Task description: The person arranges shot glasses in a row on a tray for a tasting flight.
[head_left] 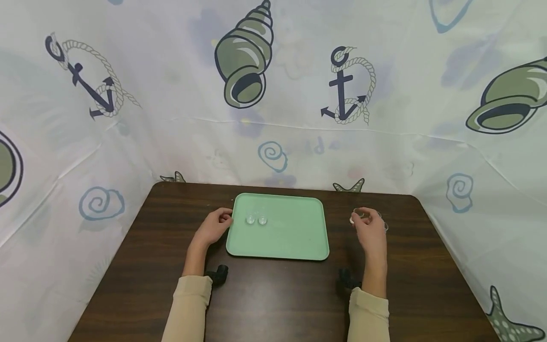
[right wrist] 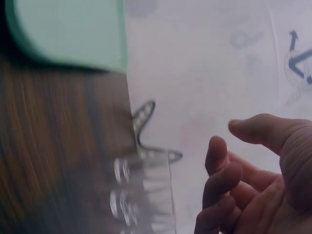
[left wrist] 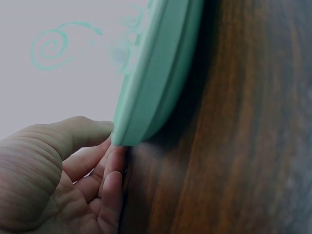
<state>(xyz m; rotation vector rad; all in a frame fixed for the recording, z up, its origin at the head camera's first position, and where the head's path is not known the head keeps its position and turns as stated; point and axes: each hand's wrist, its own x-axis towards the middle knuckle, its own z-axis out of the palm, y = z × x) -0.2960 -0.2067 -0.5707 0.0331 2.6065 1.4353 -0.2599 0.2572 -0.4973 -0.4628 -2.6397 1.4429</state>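
A pale green tray (head_left: 290, 232) lies on the table, and two small clear cups (head_left: 256, 220) stand side by side on its left part. At the tray's left edge, my left hand (head_left: 213, 227) pinches the rim; the left wrist view has the thumb on the rim and the fingers curled just below it. My right hand (head_left: 370, 228) hovers right of the tray, fingers loosely bent, with a gap between thumb and forefinger in the right wrist view. Several clear cups (right wrist: 146, 185) stand close by it, partly hidden behind the hand in the head view.
The dark wooden table (head_left: 273, 294) ends at the back against a pale cloth (head_left: 192, 147) printed with shells, anchors and starfish. More of this cloth hangs along both sides. Dark straps with small black mounts (head_left: 220, 275) sit at both wrists.
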